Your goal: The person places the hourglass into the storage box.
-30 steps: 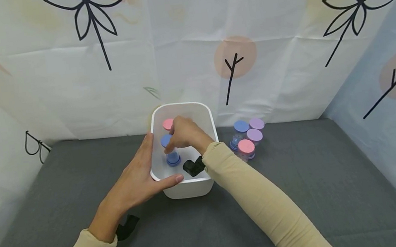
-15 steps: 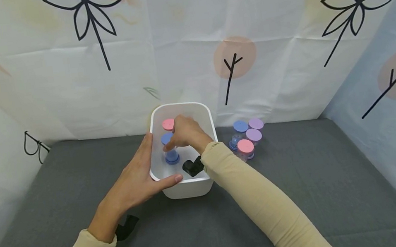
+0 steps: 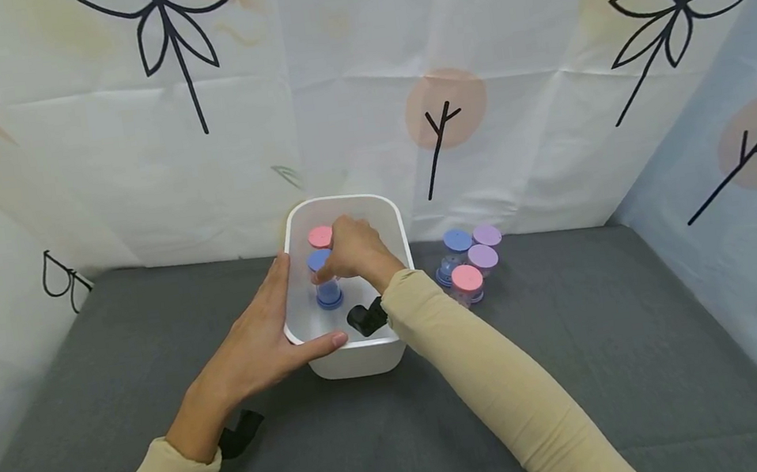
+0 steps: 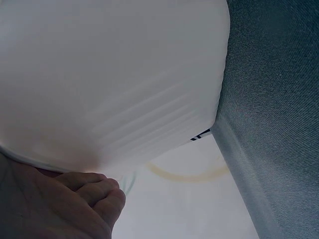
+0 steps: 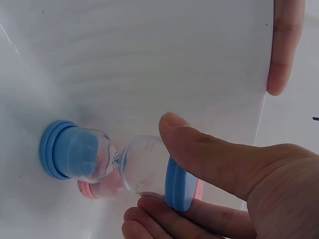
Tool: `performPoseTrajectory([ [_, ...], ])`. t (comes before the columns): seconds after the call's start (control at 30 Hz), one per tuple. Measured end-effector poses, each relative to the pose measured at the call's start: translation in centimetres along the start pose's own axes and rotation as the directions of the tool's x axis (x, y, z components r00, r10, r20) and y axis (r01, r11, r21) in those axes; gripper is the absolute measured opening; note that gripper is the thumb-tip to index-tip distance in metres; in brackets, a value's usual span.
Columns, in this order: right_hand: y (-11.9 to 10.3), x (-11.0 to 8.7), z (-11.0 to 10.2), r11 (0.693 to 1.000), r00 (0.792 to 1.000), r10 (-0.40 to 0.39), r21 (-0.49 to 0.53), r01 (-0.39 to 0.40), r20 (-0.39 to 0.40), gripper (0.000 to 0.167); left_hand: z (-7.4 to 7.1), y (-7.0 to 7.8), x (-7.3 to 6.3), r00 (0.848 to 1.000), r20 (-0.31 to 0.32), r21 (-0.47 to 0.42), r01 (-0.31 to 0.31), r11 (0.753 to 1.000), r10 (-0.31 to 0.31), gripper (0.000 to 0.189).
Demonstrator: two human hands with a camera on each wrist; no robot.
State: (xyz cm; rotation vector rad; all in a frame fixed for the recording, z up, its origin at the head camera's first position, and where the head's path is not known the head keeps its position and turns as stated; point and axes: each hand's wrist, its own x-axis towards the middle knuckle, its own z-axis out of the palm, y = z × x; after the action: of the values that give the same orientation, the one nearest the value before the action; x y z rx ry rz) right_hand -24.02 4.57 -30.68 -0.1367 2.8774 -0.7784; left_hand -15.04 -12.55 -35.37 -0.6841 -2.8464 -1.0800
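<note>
In the head view a white plastic bin (image 3: 359, 360) stands on the grey cloth. My right hand (image 3: 356, 248) reaches into it and pinches the upper cap of a blue-capped hourglass (image 5: 84, 152) between thumb and fingers; the hourglass is upright, its blue sand in the lower bulb. Close behind it is a pink-capped hourglass (image 3: 320, 237), partly hidden by the blue one in the right wrist view. My left hand (image 3: 265, 345) rests against the bin's left side, fingers extended along the outer wall and thumb across the near rim.
Right of the bin, several hourglasses with blue, purple and pink caps (image 3: 466, 279) stand close together on the cloth (image 3: 583, 368). A patterned fabric backdrop (image 3: 365, 134) rises just behind the bin, with side panels at left and right.
My right hand has shifted the blue hourglass slightly toward the bin's far end, nearer the pink one. The left hand keeps its place on the bin.
</note>
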Motion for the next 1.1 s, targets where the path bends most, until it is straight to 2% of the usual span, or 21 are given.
performPoseTrajectory([
  [0.2,-0.1,-0.1,-0.1,1.000,1.000,-0.009,-0.010,0.009,0.000,0.051,0.0,0.0,-0.1,1.000,0.001,0.000,0.002,1.000,-0.002,0.126],
  [0.4,0.1,-0.1,-1.0,0.999,0.999,-0.042,-0.009,0.042,0.000,0.042,0.0,0.0,0.0,1.000,-0.005,-0.003,-0.001,1.000,0.001,0.125],
  [0.53,0.6,-0.3,-2.1,0.997,1.000,-0.027,0.073,0.028,-0.010,0.039,0.0,-0.1,0.1,1.000,-0.012,-0.002,-0.004,1.000,0.004,0.125],
  [0.7,1.2,-0.9,-3.3,0.979,1.000,-0.017,0.201,0.020,-0.017,0.045,0.0,-0.1,0.1,1.000,-0.006,0.008,0.004,1.000,-0.004,0.127],
  [0.93,2.0,-2.1,-4.6,0.947,0.998,-0.050,0.316,0.055,-0.023,0.048,-0.1,0.0,-0.1,1.000,-0.003,-0.006,0.013,1.000,-0.013,0.127],
  [1.1,2.7,-3.5,-5.8,0.921,0.992,-0.105,0.370,0.122,-0.066,0.045,-0.1,0.0,-0.1,1.000,0.006,-0.007,0.027,1.000,-0.027,0.127],
])
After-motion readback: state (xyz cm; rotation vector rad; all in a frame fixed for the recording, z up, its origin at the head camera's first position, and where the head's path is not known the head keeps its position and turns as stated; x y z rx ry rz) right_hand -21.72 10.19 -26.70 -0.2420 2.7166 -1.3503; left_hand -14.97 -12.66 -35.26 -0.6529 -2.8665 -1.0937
